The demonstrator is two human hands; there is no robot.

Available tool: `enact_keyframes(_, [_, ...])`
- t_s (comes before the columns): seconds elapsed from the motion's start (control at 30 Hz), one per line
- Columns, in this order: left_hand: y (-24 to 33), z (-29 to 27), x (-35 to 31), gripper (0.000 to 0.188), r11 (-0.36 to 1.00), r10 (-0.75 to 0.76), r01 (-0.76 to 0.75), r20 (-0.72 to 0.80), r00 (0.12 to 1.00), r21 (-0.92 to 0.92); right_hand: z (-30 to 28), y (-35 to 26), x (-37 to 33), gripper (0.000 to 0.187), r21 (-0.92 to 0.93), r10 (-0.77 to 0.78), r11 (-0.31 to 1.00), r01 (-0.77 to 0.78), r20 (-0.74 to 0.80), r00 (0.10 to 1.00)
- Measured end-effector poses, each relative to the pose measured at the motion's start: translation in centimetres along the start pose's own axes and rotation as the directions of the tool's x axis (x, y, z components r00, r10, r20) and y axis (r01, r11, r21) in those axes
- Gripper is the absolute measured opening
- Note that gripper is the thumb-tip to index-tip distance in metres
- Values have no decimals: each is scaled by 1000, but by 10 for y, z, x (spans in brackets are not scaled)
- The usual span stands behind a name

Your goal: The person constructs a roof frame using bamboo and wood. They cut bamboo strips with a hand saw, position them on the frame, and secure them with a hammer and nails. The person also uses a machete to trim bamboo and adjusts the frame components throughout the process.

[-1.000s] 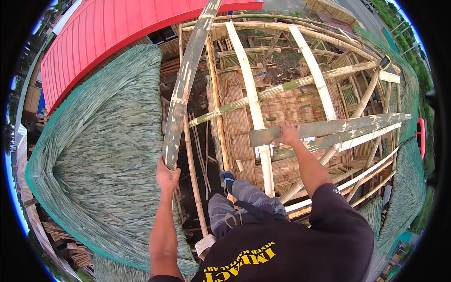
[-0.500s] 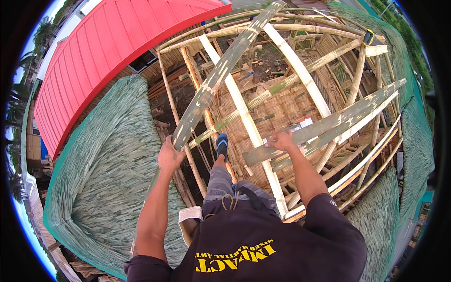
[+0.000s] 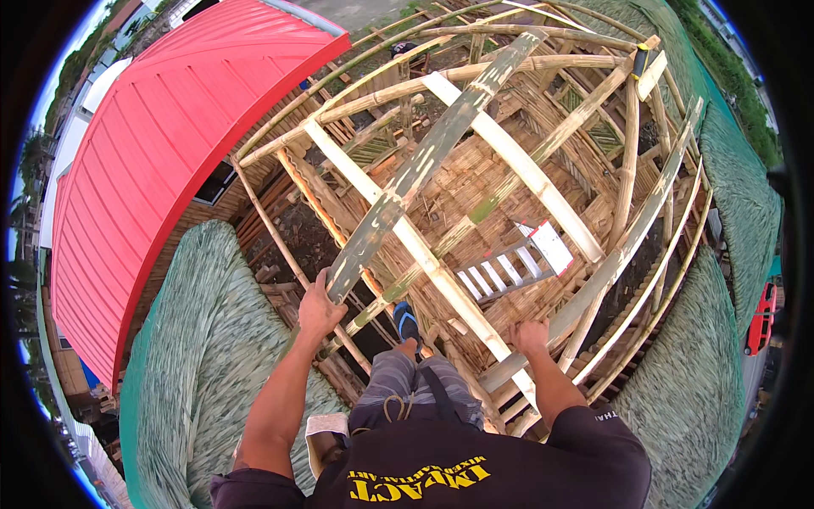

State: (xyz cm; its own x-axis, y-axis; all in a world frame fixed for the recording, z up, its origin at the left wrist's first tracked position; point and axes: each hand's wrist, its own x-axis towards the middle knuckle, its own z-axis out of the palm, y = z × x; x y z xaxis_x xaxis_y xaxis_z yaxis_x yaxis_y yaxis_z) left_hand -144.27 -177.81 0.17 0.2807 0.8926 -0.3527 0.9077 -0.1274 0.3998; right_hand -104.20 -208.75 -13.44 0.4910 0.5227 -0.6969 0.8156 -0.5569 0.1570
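A long flat plank (image 3: 413,174), dark and mottled with pale patches, slants up and away over the pole frame. My left hand (image 3: 320,309) is closed round its near end. On the right, a second greyish-brown plank (image 3: 632,235) reaches from beside my body to the far right. My right hand (image 3: 532,338) is closed at its near part, fingertips partly hidden. Beneath both lie pale split-bamboo strips (image 3: 415,243) and a greenish bamboo pole (image 3: 475,212). My sandalled foot (image 3: 406,322) stands between the hands, close to the greenish pole.
Far below, a stepladder (image 3: 511,265) stands above a woven bamboo floor. Thatched roofing (image 3: 229,339) slopes away on my left, and more thatch (image 3: 678,373) lies right. A red metal roof (image 3: 170,170) rises at the upper left. Round bamboo poles (image 3: 632,161) cross at the far right.
The right-hand plank has turned and shifted, now lying closer to the right poles and uncovering the stepladder. The left plank's near end is lower in view. The head view has shifted.
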Motion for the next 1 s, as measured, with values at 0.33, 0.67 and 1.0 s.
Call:
enact_keyframes(0.33, [3,33,129,90,978,206,-205,-19,978,22,-208,-81,264,88,577,280,811,94,-525,804])
enact_keyframes(0.67, [14,60,245,89,977,211,-207,69,975,-55,-258,-52,394,80,459,413,868,-190,-452,791])
enact_keyframes(1.0, [106,83,367,84,895,446,-410,311,839,-179,-241,-51,391,81,523,410,848,-89,-538,737])
